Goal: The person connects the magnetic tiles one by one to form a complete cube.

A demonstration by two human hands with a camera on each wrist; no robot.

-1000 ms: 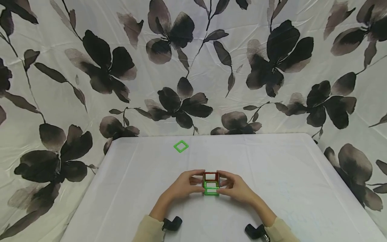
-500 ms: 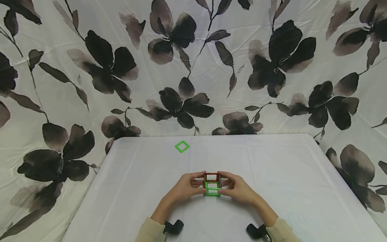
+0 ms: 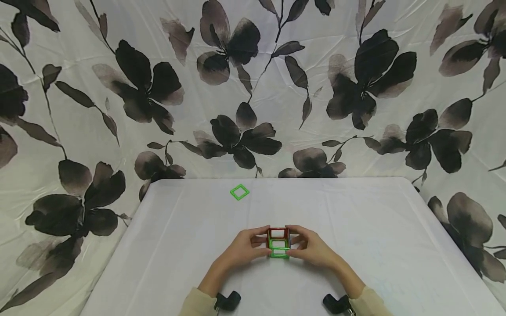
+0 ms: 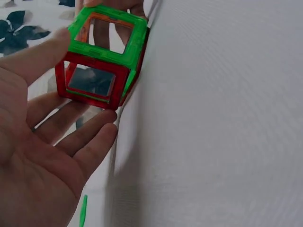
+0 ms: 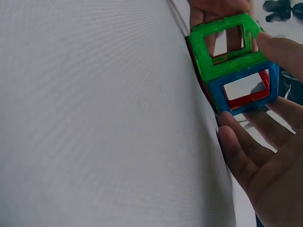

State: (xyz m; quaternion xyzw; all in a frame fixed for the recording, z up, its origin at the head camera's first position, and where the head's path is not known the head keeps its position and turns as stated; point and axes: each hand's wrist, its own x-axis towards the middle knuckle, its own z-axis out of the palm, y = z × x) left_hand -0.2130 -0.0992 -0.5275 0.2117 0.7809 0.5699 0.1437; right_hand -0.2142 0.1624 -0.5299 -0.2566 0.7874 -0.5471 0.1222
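A small cube of see-through magnetic tiles [image 3: 279,249] sits on the table between both hands. Its near face is green in the head view, with red at the top back. My left hand [image 3: 241,249] holds it from the left, thumb and fingers pinching the edges by the red side tile [image 4: 90,100]. From the right, my right hand [image 3: 315,250] grips it around the blue side tile [image 5: 217,92], thumb at the green tile [image 5: 232,68]. The face on the table is hidden. A loose green square tile [image 3: 233,192] lies flat farther back, apart from the hands.
The white table [image 3: 178,219] ends at a straight back edge, with a floral cloth [image 3: 237,87] hanging behind it. Black wrist cameras [image 3: 228,302] stick out near the sleeves on both forearms.
The whole head view shifts slightly right and down. Both hands keep their hold on the cube, and the loose green tile stays in its place on the table.
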